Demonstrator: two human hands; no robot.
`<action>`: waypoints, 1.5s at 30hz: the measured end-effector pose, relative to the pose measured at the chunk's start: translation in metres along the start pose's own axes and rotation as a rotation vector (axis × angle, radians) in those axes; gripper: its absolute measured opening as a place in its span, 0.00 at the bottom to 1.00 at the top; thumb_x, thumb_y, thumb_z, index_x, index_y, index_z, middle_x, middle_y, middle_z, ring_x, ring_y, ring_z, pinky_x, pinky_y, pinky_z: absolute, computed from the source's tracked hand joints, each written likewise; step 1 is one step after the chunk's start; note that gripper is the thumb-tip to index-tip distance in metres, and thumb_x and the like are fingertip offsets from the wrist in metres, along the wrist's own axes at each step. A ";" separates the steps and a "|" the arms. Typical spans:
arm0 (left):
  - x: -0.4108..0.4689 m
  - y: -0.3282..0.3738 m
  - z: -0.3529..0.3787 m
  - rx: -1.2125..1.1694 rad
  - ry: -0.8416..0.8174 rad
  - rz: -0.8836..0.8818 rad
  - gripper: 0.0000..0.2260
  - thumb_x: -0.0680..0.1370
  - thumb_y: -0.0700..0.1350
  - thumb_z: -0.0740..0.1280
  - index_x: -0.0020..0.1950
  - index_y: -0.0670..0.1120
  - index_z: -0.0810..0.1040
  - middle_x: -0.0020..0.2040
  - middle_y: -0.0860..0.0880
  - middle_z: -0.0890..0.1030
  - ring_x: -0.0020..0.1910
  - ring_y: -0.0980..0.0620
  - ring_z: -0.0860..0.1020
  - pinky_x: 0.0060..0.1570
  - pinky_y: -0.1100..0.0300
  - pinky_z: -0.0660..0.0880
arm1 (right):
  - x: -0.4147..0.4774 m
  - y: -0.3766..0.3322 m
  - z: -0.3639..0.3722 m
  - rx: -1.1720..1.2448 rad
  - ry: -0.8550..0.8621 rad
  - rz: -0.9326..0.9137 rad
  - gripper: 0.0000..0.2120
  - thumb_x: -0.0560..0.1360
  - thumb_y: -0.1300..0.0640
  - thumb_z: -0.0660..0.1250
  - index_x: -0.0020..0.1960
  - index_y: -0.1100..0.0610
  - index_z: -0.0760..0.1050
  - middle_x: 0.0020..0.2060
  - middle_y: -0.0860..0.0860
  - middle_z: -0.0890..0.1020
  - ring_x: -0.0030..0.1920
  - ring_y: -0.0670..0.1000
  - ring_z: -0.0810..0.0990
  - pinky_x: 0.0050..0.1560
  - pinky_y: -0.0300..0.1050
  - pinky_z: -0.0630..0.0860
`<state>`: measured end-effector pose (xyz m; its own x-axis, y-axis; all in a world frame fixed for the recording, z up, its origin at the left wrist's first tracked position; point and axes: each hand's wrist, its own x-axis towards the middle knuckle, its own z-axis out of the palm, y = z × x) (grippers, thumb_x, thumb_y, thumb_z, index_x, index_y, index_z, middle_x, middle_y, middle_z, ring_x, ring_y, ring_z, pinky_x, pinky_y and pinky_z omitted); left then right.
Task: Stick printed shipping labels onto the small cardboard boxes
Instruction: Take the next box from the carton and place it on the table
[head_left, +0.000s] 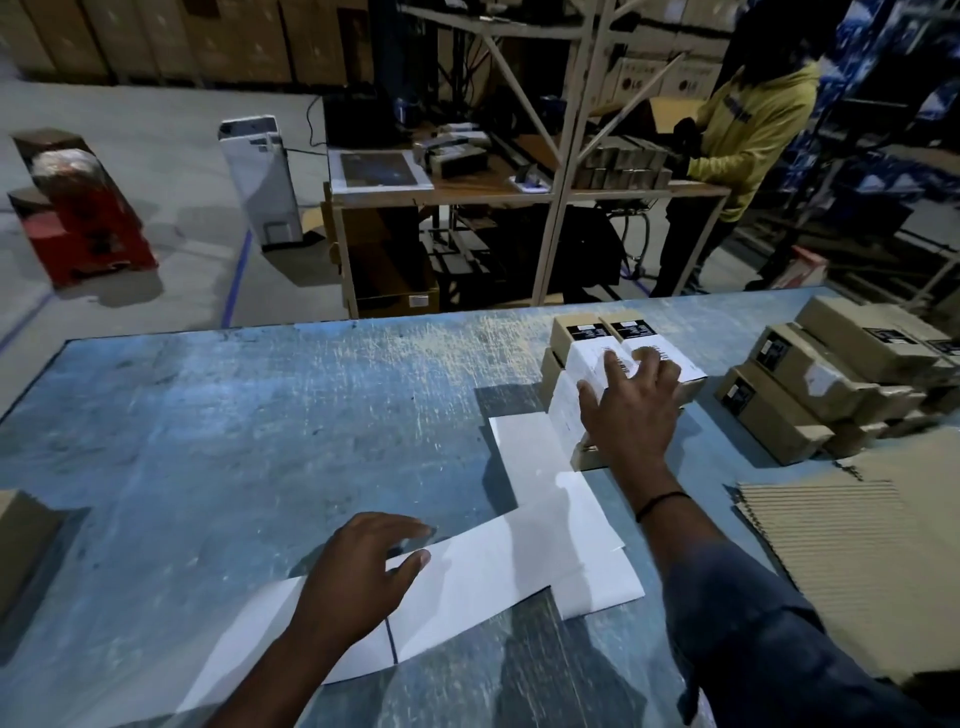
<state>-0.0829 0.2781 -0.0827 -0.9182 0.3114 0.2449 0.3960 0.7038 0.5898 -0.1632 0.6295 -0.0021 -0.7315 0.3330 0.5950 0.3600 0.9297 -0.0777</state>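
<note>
Our right hand (631, 410) lies flat with fingers spread on the white labels (587, 364) that cover the tops of a small cluster of cardboard boxes (569, 332); it presses down and grips nothing. The hand hides much of these boxes, so we cannot count them or see where one label ends and the next begins. The print on the labels is too blurred to read; only some barcode lines show near the fingers. The boxes run lengthwise away from us, with black stickers at their far ends.

Our left hand (363, 566) rests open, palm down, on a long white paper strip (478, 561), thumb and fingers lying loosely on it and holding nothing. The strip runs from the lower left up toward the boxes in a stepped line. We cannot tell whether it is bare backing or still carries labels. Its near end is cut off by our forearm.

Both hands work over a scratched blue surface (234, 415). To the right, a second pile of boxes (810, 395) lies slanted, with its long sides running from near left to far right, and partly cut off by the edge. Nearer us sits a sheet of ribbed cardboard (852, 545), also cut off. A box corner (26, 540) pokes in at the left edge. Beyond, a person in a yellow top (748, 130) stands at a dim shelf.
</note>
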 end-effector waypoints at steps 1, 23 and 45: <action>-0.002 -0.002 0.000 0.011 -0.003 -0.004 0.14 0.73 0.61 0.70 0.56 0.59 0.85 0.54 0.65 0.83 0.56 0.62 0.79 0.59 0.61 0.75 | -0.001 0.000 0.000 0.003 0.002 -0.002 0.24 0.74 0.42 0.68 0.65 0.54 0.78 0.58 0.60 0.76 0.58 0.63 0.69 0.54 0.58 0.71; -0.098 -0.069 -0.095 0.327 0.019 -0.251 0.28 0.71 0.73 0.64 0.65 0.60 0.79 0.58 0.59 0.83 0.61 0.52 0.77 0.60 0.50 0.72 | -0.192 -0.134 -0.002 0.492 -0.347 -0.393 0.13 0.70 0.49 0.71 0.53 0.50 0.82 0.55 0.51 0.78 0.56 0.60 0.74 0.53 0.54 0.71; -0.139 -0.172 -0.211 0.374 0.586 -0.983 0.51 0.67 0.59 0.79 0.82 0.49 0.54 0.76 0.41 0.62 0.72 0.36 0.65 0.65 0.38 0.70 | -0.190 -0.400 -0.054 0.952 -0.635 -0.665 0.14 0.75 0.49 0.70 0.57 0.55 0.82 0.52 0.54 0.79 0.52 0.57 0.79 0.54 0.48 0.75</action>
<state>-0.0259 -0.0205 -0.0559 -0.6564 -0.7312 0.1855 -0.5865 0.6493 0.4842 -0.1366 0.1862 -0.0414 -0.8452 -0.4538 0.2825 -0.5246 0.6027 -0.6013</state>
